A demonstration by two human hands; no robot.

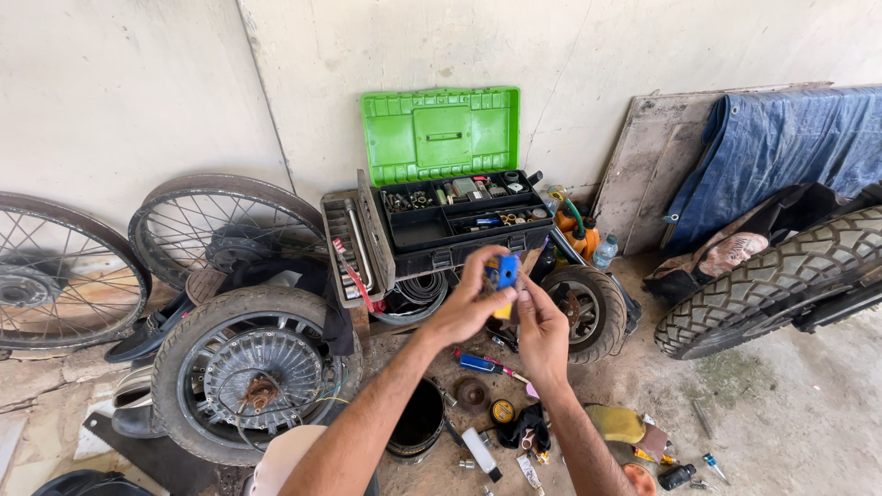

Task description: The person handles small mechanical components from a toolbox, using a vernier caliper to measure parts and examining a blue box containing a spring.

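Plainly midway through handling, judging by the grip: held a small blue and yellow part (503,276) up in front of the chest, above the middle of the dirt floor (781,413). Clamped it with the left hand (469,308), thumb and fingers closed round its left side and lower end. Brought the right hand (542,335) against its right side, fingertips (520,287) curled in; gripping or only touching, impossible to tell from this angle. Fitted to nothing as yet, and set down nowhere.

Already opened: the toolbox (501,241) at the wall edge of the floor, green lid (441,133) tipped back, black tray of small fittings laid bare. Pulled out beside it, to the left, a socket rack (347,243).

Already spread over the near part of the floor, below the hands: a blue-handled tool (482,364), a black pot (418,422), a white tube (480,452), a yellow cloth (616,424) and scattered small bits. Untouched, all of these.

Left lying at the left side of the floor: a tyred wheel with a finned hub (248,367), flat on the ground, loose wires bunched at its centre, and two bare spoked rims (220,230) leaned on the wall. Stood just behind the hands, a small wheel (588,308); at the right edge, a knobbly tyre (772,276) under a blue tarp (781,138).
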